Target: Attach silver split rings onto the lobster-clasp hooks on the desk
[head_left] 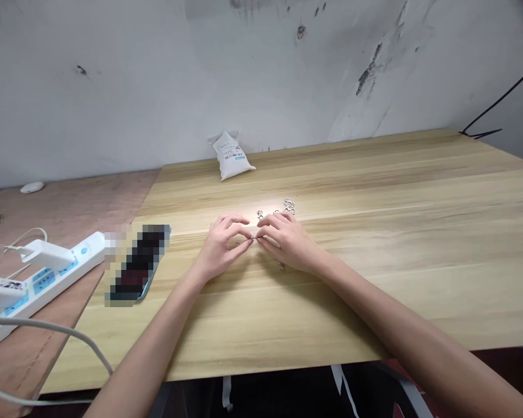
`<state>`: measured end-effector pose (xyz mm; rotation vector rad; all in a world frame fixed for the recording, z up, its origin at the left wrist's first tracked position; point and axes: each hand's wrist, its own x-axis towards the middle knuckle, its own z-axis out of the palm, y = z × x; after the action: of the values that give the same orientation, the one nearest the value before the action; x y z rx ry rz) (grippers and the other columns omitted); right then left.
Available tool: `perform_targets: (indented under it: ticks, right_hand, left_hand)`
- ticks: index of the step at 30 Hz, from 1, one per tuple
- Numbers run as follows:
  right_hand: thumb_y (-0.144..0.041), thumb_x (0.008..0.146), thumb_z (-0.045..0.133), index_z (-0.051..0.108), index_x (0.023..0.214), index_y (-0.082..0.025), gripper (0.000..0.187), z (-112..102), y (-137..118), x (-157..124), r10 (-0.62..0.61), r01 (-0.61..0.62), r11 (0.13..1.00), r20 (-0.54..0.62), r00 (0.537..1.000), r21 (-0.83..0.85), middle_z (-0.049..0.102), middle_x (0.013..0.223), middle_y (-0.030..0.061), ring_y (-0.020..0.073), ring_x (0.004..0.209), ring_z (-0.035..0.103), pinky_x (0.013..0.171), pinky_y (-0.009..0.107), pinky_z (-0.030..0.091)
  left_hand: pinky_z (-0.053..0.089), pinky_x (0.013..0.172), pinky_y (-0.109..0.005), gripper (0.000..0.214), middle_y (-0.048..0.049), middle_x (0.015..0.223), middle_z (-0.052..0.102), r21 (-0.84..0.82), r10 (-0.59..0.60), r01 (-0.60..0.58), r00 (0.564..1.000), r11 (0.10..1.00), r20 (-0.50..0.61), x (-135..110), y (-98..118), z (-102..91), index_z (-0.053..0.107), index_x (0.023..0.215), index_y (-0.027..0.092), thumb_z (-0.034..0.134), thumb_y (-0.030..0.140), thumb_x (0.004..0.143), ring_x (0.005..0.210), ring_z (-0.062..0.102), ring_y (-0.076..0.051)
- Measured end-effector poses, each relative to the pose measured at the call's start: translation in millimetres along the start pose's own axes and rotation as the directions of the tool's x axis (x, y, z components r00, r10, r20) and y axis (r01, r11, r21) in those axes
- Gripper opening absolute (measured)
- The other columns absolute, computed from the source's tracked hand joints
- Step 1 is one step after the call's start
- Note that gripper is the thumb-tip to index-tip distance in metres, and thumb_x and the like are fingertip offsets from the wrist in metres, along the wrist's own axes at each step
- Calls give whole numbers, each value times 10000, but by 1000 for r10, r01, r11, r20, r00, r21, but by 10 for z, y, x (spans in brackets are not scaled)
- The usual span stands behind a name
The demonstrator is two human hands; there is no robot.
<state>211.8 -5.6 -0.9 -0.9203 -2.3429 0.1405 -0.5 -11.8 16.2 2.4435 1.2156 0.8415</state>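
My left hand and my right hand meet over the table, thumbs and fingertips pinched. Between them is a small silvery key ring, seen nearly edge-on, so its exact shape is hard to make out. A loose metal ring shows beneath the left fingers. Just beyond the hands lies a metal snap clasp, and further right is a small cluster of clasps and rings. Another metal clasp lies under my right wrist, partly hidden.
A white plastic packet lies against the wall at the back of the wooden table. To the left are a blurred phone and a white power strip with plugged-in chargers. A pale cable loops near my left forearm.
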Motion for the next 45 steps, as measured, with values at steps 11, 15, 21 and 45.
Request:
perform_targets:
  ticks: [11, 15, 21, 45]
  right_hand:
    - [-313, 991, 480, 688, 947, -216, 234, -141, 62, -5, 50, -111, 933, 180, 982, 343, 617, 1195, 82, 211, 1129, 521, 965, 388, 407]
    - [-303, 963, 519, 705, 882, -198, 228, -50, 216, -29, 118, -123, 992, 99, 988, 42, 635, 1170, 108, 268, 1182, 494, 1013, 456, 370]
    - [-274, 926, 545, 704, 1021, -192, 203, -183, 385, -18, 229, -228, 972, 9, 973, -64, 660, 1121, 119, 267, 1077, 549, 915, 425, 420]
    - [-124, 764, 564, 642, 719, -209, 123, -357, 229, -33, 265, -322, 946, 469, 842, 44, 654, 660, -21, 118, 594, 534, 555, 243, 322]
  left_hand:
    - [406, 1044, -418, 58, -43, 1198, 622, -222, 12, -25, 998, 975, -62, 9, -2, -58, 705, 849, 246, 666, 282, 872, 1191, 538, -214]
    - [400, 1042, -443, 116, -65, 1208, 603, -101, -85, 84, 996, 991, -2, 16, -126, -100, 693, 948, 240, 663, 310, 861, 1184, 534, -240]
    - [480, 737, -311, 218, -39, 928, 600, -60, -221, 242, 945, 968, 243, -41, -336, -217, 698, 888, 204, 668, 411, 829, 796, 569, -164]
    - [412, 630, -274, 162, -21, 829, 581, -33, -229, 246, 939, 969, 258, -23, -237, -82, 673, 896, 191, 602, 333, 866, 695, 531, -148]
